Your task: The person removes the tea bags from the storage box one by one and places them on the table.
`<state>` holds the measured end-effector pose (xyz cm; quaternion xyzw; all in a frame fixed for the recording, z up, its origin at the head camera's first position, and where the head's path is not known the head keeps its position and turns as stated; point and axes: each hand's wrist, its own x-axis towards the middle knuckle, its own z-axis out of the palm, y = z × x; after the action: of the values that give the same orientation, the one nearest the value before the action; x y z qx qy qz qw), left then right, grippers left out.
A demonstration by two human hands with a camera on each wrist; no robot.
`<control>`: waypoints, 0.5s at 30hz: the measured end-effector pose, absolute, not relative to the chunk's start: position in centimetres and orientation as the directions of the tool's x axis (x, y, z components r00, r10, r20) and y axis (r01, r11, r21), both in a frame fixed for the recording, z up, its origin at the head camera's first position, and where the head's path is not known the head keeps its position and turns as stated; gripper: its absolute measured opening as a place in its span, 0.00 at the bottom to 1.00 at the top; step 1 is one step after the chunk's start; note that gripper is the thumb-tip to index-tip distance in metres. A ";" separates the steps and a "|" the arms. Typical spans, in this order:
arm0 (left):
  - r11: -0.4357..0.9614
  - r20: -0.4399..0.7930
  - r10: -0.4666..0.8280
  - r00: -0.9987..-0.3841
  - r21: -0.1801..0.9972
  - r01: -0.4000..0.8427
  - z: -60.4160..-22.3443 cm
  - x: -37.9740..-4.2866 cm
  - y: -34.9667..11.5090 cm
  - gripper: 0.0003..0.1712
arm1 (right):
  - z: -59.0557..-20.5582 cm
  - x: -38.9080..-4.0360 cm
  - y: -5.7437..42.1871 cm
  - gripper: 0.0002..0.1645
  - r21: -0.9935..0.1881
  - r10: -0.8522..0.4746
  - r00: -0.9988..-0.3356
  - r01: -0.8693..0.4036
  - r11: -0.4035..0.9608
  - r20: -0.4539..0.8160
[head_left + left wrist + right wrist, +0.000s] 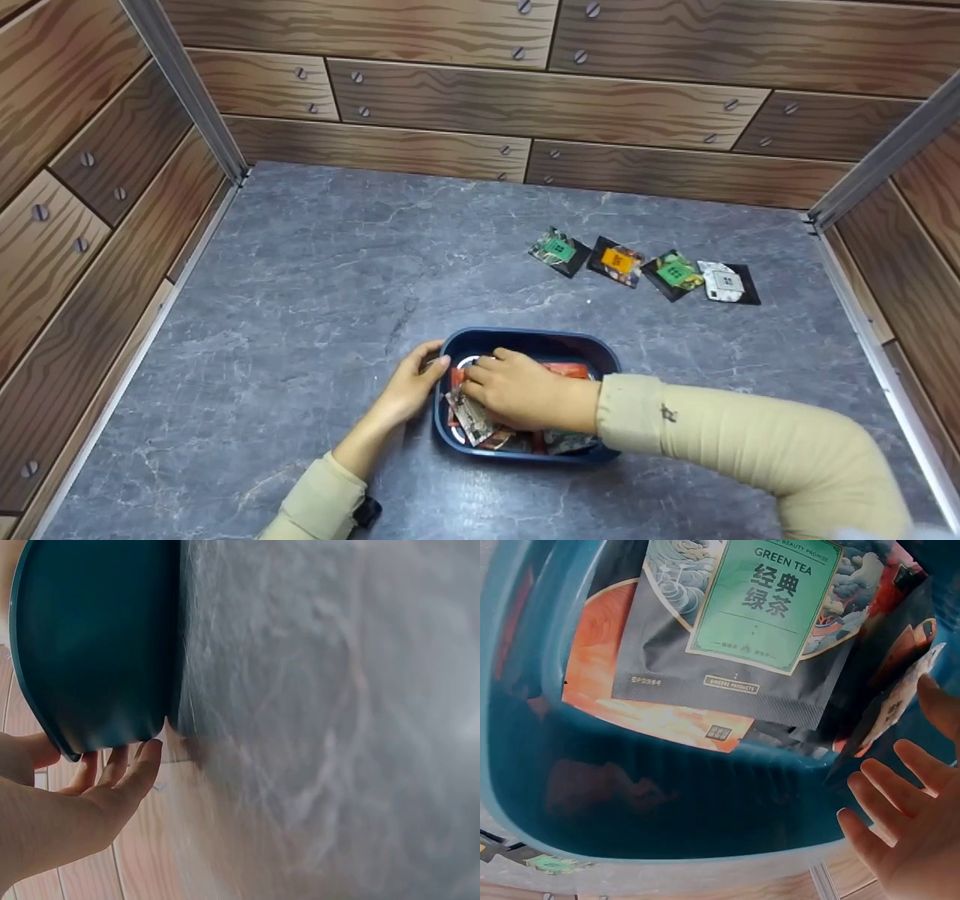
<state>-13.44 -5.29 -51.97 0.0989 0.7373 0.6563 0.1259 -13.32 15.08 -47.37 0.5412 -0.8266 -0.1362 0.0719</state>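
A dark blue oval tub (525, 459) holds several tea sachets in red, black and patterned foil. My left hand (407, 386) holds the tub's left end, its thumb at the rim and its fingers against the outer wall in the left wrist view. Inside the tub is my right hand (517, 390), its fingers spread and loosely bent in the right wrist view. Its thumb tip is at the edge of a tilted patterned sachet (896, 705); whether they touch cannot be told. Beside that lies a black and green sachet marked GREEN TEA (757, 607), above an orange sachet (600, 652).
On the grey marbled floor, beyond the tub to the right, lies a row of sachets: a green-labelled one (559, 251), an orange-labelled one (616, 261), another green one (674, 274) and a white one (727, 282). Wood-patterned walls (435, 97) enclose the floor.
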 end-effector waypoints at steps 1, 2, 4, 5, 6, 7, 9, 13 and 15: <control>0.122 -0.055 0.311 -0.949 0.992 -0.017 -52.0 -13.5 -5.3 0.22 | -47.5 -13.3 15.0 0.24 0.308 -0.913 -0.406 -0.874 0.376 -0.038; 0.123 -0.057 0.309 -0.949 0.992 -0.020 -52.1 -13.5 -5.3 0.22 | -47.6 -13.3 14.9 0.25 0.312 -0.911 -0.410 -0.873 0.376 -0.047; 0.124 -0.066 0.305 -0.950 0.992 -0.029 -52.1 -13.5 -5.3 0.22 | -47.8 -13.4 14.8 0.27 0.316 -0.908 -0.414 -0.871 0.375 -0.064; 0.122 -0.068 0.305 -0.950 0.992 -0.032 -52.1 -13.5 -5.3 0.22 | -47.9 -13.4 14.8 0.27 0.318 -0.907 -0.415 -0.871 0.374 -0.070; 0.124 -0.069 0.303 -0.950 0.992 -0.033 -52.1 -13.5 -5.3 0.22 | -48.0 -13.4 14.7 0.28 0.318 -0.907 -0.415 -0.872 0.373 -0.071; 0.125 -0.069 0.303 -0.950 0.992 -0.033 -52.1 -13.4 -5.3 0.22 | -48.0 -13.4 14.7 0.28 0.316 -0.908 -0.413 -0.873 0.372 -0.072; 0.124 -0.070 0.300 -0.951 0.992 -0.034 -52.1 -13.4 -5.3 0.22 | -48.1 -13.5 14.6 0.28 0.311 -0.912 -0.405 -0.876 0.368 -0.060; 0.132 -0.066 0.296 -0.953 0.991 -0.028 -52.1 -13.4 -5.3 0.23 | -48.2 -13.5 14.6 0.28 0.300 -0.918 -0.396 -0.879 0.370 -0.027; 0.135 -0.073 0.295 -0.953 0.990 -0.034 -52.1 -13.5 -5.3 0.23 | -48.2 -13.5 14.6 0.27 0.293 -0.916 -0.402 -0.877 0.382 -0.010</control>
<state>-13.46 -5.26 -52.10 0.0875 0.7428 0.6516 0.1262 -13.45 14.57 -48.17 0.5414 -0.8276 -0.1266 0.0768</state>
